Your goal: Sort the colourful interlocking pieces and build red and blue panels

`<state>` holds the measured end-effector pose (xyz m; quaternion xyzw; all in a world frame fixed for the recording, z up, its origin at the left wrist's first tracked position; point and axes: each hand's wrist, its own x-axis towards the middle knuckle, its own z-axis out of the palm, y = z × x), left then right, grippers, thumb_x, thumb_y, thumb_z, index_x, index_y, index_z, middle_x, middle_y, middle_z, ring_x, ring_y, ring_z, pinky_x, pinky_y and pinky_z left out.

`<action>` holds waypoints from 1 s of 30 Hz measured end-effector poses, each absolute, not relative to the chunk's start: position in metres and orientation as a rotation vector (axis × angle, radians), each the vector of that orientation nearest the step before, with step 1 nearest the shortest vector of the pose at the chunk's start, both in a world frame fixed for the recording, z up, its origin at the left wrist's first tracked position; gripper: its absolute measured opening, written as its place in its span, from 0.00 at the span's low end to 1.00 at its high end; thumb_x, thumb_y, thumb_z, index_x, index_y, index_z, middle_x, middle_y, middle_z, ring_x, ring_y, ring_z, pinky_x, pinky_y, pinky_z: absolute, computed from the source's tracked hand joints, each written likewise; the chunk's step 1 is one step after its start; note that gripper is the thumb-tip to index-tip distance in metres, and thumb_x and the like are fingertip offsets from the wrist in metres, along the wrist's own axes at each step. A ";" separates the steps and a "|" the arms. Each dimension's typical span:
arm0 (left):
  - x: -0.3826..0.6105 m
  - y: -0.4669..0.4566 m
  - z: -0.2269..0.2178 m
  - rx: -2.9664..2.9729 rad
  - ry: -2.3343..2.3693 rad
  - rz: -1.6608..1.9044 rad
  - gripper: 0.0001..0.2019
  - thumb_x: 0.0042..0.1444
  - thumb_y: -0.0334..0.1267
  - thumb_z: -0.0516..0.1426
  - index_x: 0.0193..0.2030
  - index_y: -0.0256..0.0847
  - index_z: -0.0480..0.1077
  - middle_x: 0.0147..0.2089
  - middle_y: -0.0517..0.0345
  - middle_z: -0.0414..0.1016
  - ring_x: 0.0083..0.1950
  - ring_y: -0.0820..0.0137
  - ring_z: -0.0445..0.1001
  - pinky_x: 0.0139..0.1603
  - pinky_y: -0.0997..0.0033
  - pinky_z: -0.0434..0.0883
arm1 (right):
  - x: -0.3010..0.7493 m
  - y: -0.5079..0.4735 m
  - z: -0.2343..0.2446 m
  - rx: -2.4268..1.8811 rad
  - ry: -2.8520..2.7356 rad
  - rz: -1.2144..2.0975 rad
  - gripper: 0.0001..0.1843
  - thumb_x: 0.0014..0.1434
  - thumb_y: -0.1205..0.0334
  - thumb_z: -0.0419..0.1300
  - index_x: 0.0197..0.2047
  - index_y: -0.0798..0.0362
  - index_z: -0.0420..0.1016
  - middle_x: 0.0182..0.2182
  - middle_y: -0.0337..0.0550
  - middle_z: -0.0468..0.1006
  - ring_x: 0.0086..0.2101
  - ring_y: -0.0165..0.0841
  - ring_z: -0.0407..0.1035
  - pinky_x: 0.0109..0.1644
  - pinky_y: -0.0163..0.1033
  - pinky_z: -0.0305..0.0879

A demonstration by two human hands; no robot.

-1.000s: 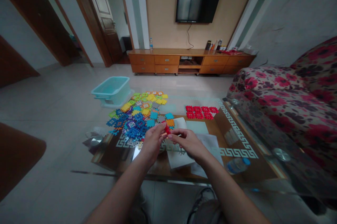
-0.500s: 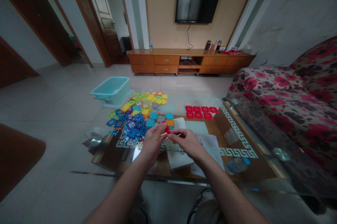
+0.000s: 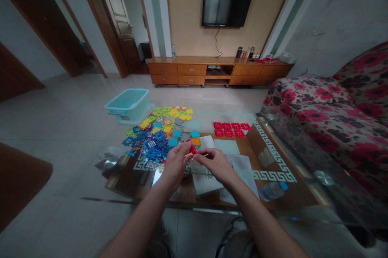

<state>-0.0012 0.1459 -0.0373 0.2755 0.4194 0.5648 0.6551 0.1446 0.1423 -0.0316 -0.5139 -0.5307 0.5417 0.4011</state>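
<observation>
Both hands meet above the near middle of the glass coffee table (image 3: 291, 201). My left hand (image 3: 176, 160) is closed on a small red interlocking plastic piece (image 3: 192, 147), pinched between thumb and fingers. From the right, my right hand (image 3: 214, 162) grips the same piece at its lower edge, fingertips together. Part of the piece is hidden by the fingers. Left of the hands lies a pile of loose interlocking pieces (image 3: 157, 145) in blue, yellow, green and orange. Beyond my right hand, several red pieces (image 3: 228, 129) lie joined in a flat two-row panel.
A light teal plastic bin (image 3: 129, 104) stands beyond the table's far left corner. Papers (image 3: 239, 169) lie at or beneath the glass under my right arm. A water bottle (image 3: 273, 190) lies at the near right. A flowered sofa (image 3: 342, 108) borders the right side.
The red piece has tilted very slightly between my fingers. Both hands stay in nearly the same place, and the pile and red panel look unchanged.
</observation>
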 end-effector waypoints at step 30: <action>0.000 0.147 -0.028 0.485 0.988 1.262 0.16 0.55 0.47 0.62 0.43 0.38 0.73 0.47 0.49 0.76 0.43 0.67 0.77 0.39 0.72 0.72 | 0.149 0.148 -0.037 -1.349 -1.225 1.309 0.20 0.46 0.48 0.69 0.35 0.57 0.81 0.29 0.45 0.81 0.30 0.34 0.71 0.36 0.38 0.64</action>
